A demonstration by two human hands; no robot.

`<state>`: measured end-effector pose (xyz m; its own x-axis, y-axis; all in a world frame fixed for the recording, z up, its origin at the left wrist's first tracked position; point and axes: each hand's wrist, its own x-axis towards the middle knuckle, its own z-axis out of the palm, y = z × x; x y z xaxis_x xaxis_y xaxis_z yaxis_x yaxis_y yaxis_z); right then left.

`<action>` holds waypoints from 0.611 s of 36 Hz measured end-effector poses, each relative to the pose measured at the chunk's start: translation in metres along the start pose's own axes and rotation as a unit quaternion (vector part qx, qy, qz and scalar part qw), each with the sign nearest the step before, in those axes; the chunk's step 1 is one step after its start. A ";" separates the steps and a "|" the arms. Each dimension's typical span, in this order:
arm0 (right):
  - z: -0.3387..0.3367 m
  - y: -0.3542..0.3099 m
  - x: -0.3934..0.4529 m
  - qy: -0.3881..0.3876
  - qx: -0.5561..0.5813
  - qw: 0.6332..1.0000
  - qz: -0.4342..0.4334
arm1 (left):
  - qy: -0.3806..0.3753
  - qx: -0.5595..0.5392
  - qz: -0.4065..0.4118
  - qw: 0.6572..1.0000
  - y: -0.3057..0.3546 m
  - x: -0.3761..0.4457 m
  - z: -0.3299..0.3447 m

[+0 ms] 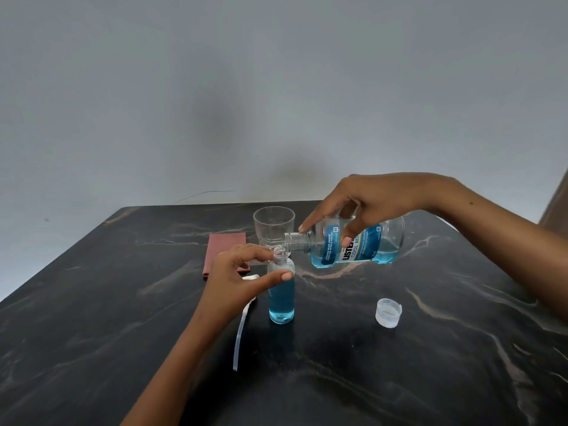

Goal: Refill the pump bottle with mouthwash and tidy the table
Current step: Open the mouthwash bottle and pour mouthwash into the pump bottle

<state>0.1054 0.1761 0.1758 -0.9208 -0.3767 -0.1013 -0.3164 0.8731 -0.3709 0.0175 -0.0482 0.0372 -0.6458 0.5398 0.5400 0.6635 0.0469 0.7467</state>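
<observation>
A small clear pump bottle (281,298) stands upright on the dark marble table (399,364), mostly full of blue liquid, its neck open. My left hand (238,279) grips its shoulder and neck with thumb and fingers. My right hand (365,204) holds the large mouthwash bottle (362,244) tipped on its side, its open mouth touching the small bottle's neck. Blue mouthwash lies in the big bottle's lower half. The pump head with its long dip tube (241,333) lies on the table, partly behind my left wrist.
The big bottle's clear cap (388,312) sits to the right of the pump bottle. An empty glass tumbler (273,230) stands behind the bottles. A folded reddish cloth (222,253) lies left of the glass. A grey wall rises behind the table.
</observation>
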 end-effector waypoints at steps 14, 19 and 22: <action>0.058 0.032 -0.030 0.261 0.306 0.915 -0.024 | 0.002 -0.016 -0.008 1.000 -0.001 0.001 0.000; 0.092 0.030 -0.031 0.353 0.386 0.851 -0.046 | -0.001 -0.015 -0.006 1.000 0.001 0.000 0.000; 0.107 0.028 -0.030 0.383 0.392 0.835 -0.046 | 0.000 -0.018 -0.008 1.000 0.002 0.000 0.000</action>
<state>0.1487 0.1789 0.0692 -0.8715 0.1386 0.4703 -0.4243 0.2675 -0.8651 0.0190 -0.0479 0.0383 -0.6564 0.5386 0.5283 0.6394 0.0254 0.7685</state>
